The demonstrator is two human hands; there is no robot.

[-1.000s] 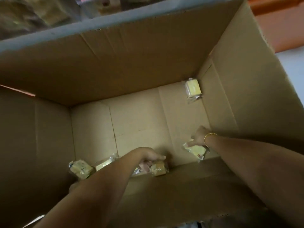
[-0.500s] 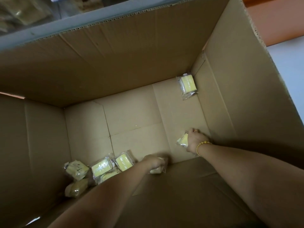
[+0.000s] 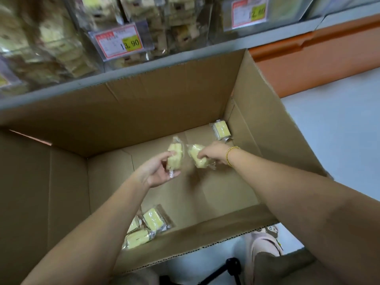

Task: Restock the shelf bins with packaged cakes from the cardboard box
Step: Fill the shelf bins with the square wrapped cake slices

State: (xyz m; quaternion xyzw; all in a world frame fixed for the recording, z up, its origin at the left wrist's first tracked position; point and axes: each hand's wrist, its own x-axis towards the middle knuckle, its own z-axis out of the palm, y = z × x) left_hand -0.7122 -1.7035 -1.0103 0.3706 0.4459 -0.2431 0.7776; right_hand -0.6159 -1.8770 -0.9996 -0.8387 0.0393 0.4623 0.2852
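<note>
Left grip holds cake; right grip likewise, seemingly.

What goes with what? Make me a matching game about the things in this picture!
Things:
1. left hand
2. bracelet
3. lone cake
4. price tag

Matches:
a. lies in the far right corner of the cardboard box
b. gold
c. on the front of a clear shelf bin
d. grips a wrapped cake

Pairs: 1-d, 2-b, 3-a, 4-c
</note>
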